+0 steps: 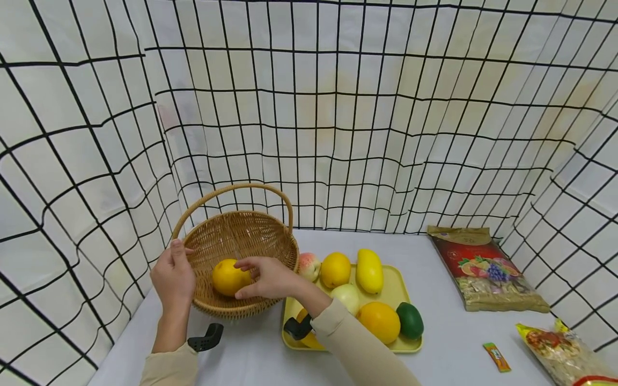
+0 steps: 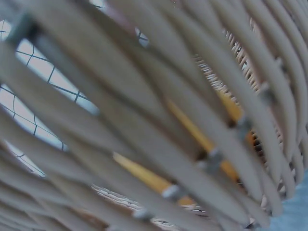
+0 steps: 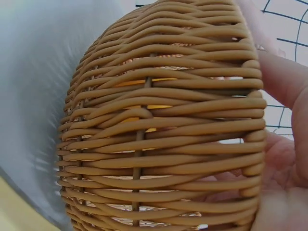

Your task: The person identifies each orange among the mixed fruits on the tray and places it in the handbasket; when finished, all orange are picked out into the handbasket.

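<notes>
A wicker basket (image 1: 241, 230) with an arched handle leans with its opening toward me. My left hand (image 1: 175, 276) grips the left rim. Inside the basket lies one orange (image 1: 227, 277). My right hand (image 1: 270, 277) reaches over the right rim, its thumb and fingers spread apart beside the orange's right side; whether they touch it I cannot tell. In the right wrist view the weave hides most of the orange, and part of the right hand (image 3: 284, 192) shows at the rim. The left wrist view holds blurred basket weave (image 2: 144, 96) with orange patches behind it.
Right of the basket, a yellow tray (image 1: 397, 281) carries a peach (image 1: 309, 266), an orange (image 1: 335, 269), a mango (image 1: 369, 272), a pale round fruit (image 1: 345, 296), a large orange fruit (image 1: 379, 321) and an avocado (image 1: 410, 320). Farther right lie a red-gold bag (image 1: 487, 271), a small packet (image 1: 497, 357) and a clear bag (image 1: 569, 354).
</notes>
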Demonstrator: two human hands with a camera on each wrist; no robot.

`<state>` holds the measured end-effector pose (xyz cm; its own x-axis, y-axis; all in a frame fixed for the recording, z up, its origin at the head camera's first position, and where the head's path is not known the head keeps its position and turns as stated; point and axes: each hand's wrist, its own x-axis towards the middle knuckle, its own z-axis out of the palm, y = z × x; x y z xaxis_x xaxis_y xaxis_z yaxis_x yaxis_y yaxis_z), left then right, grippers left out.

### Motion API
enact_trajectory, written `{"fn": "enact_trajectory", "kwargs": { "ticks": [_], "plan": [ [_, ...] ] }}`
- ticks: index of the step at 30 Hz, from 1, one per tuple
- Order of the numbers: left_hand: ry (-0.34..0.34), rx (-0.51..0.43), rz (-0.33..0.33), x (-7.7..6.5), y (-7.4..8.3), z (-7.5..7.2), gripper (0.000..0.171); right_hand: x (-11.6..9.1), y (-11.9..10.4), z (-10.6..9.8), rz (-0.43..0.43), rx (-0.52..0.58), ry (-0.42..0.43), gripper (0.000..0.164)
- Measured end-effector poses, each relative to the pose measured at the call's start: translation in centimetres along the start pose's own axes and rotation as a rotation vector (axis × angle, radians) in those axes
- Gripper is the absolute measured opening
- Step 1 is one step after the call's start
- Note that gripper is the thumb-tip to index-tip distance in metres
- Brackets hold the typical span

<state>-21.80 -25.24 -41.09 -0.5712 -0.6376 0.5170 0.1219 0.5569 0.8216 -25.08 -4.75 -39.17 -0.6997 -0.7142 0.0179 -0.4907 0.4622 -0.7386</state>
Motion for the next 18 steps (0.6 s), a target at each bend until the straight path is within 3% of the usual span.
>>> {"fn": "enact_trajectory", "kwargs": {
  "ticks": [11,18],
  "plan": [
    [-0.01,-0.033,-0.031,0.2,-0.1,-0.2,0.065,-2.5,-0.2,-0.9,-0.115,0.215,0.113,0.053],
    [-0.004,-0.027,-0.064,0.2,-0.5,-0.3,0.064,-5.3,0.3,-1.8,-0.122,0.352,0.203,0.045]
  ]
}}
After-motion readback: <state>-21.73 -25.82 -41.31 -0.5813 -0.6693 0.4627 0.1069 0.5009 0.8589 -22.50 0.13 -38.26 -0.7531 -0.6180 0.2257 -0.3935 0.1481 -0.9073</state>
